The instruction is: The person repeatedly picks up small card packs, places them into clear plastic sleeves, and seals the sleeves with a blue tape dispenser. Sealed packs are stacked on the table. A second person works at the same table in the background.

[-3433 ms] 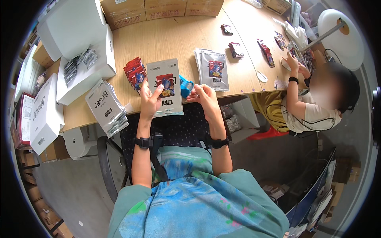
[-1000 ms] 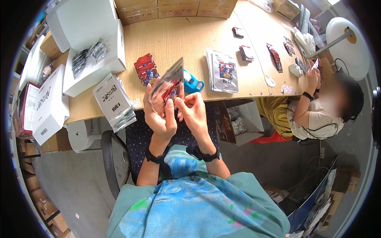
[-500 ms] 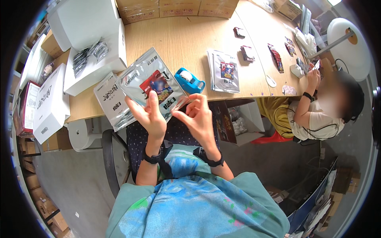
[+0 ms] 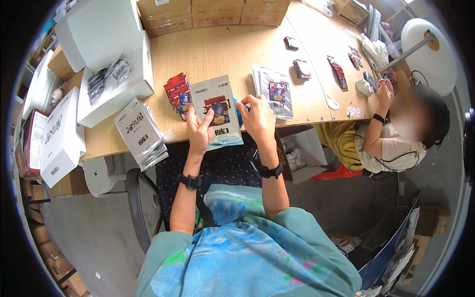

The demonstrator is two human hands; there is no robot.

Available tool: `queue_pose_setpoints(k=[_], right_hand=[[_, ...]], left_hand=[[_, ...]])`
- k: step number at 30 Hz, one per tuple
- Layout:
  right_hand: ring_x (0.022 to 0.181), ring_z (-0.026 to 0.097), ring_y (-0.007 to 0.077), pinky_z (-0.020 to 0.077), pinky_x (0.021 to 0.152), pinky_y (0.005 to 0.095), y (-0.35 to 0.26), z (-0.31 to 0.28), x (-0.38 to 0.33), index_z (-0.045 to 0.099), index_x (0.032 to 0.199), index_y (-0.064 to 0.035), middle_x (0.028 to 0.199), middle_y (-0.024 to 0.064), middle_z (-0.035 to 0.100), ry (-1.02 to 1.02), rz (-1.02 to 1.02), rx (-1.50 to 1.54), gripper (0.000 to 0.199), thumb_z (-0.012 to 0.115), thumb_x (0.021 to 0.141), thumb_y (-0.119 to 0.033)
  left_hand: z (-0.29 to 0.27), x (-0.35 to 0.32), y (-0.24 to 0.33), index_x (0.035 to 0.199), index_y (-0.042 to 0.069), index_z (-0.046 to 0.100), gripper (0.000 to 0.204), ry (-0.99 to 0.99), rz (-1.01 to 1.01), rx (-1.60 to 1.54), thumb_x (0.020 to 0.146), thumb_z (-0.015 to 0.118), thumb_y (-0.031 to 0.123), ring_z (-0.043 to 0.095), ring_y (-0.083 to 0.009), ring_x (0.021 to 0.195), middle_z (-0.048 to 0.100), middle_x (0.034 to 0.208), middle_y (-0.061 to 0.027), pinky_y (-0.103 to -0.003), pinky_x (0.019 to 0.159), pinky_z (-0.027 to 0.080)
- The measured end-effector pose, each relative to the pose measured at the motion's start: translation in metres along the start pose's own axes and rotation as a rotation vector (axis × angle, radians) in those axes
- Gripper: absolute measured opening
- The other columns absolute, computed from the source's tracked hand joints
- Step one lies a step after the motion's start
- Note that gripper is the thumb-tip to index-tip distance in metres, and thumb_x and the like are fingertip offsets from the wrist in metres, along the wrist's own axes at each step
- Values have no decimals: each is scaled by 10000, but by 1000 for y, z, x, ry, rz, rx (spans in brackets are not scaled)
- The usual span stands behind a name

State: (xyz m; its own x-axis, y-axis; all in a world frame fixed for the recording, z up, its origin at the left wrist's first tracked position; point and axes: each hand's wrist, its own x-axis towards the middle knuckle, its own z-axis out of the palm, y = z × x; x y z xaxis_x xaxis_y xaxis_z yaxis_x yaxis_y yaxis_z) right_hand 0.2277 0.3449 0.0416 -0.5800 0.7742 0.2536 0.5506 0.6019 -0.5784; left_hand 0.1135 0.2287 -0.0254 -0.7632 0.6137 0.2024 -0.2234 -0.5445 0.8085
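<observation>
A flat silver pouch (image 4: pixel 210 89) with a red and blue picture packet at its middle is upright over the table edge. My left hand (image 4: pixel 199 136) grips its lower left side, thumb across the front. Beside the pouch's right edge is my right hand (image 4: pixel 261 121), fingers bent together over the blue tape dispenser (image 4: pixel 239 117); most of the dispenser is covered, and whatever the fingertips pinch is hidden. A fanned pile of red packets (image 4: pixel 177 91) lies left of the pouch. Further left rests a stack of silver and white pouches (image 4: pixel 136 129); another silver stack (image 4: pixel 282 108) lies right of my right hand.
An open white box (image 4: pixel 116 96) with dark wrapped packets stands at the left. Cardboard cartons (image 4: pixel 215 12) line the back. A co-worker (image 4: pixel 383 143) sits at the right, near rows of red packets (image 4: pixel 337 74) and a white lamp (image 4: pixel 415 47).
The pouch has moved right and stands straighter, uncovering the fanned red packets. My right hand has left its lower corner and gone up to the tape dispenser. My left hand keeps its hold.
</observation>
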Motion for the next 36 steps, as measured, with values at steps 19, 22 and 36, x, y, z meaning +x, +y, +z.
queue_pose_setpoints(k=[19, 22, 36], right_hand=[[724, 531, 60, 423, 689, 211, 52, 12, -5, 652, 877, -42, 796, 3, 622, -237, 328, 1182, 263, 649, 1025, -260], [692, 556, 65, 442, 668, 212, 51, 14, -13, 661, 896, -25, 799, 28, 658, -176, 371, 1252, 269, 665, 1022, -263], [659, 594, 124, 478, 607, 247, 49, 24, -41, 610, 883, -36, 762, 34, 598, -138, 470, 1519, 228, 619, 1043, -198]], left_hand=[[3, -2, 3, 1399, -41, 455, 444, -36, 2, 166, 979, 593, -5, 582, -168, 1162, 603, 1296, -124, -329, 1068, 436], [2, -1, 2, 1402, -38, 457, 443, -55, -3, 156, 981, 589, -2, 582, -166, 1161, 614, 1278, -123, -328, 1057, 443], [2, -1, 7, 1393, -32, 461, 438, -43, -26, 149, 981, 598, 22, 578, -167, 1158, 611, 1274, -121, -319, 1039, 448]])
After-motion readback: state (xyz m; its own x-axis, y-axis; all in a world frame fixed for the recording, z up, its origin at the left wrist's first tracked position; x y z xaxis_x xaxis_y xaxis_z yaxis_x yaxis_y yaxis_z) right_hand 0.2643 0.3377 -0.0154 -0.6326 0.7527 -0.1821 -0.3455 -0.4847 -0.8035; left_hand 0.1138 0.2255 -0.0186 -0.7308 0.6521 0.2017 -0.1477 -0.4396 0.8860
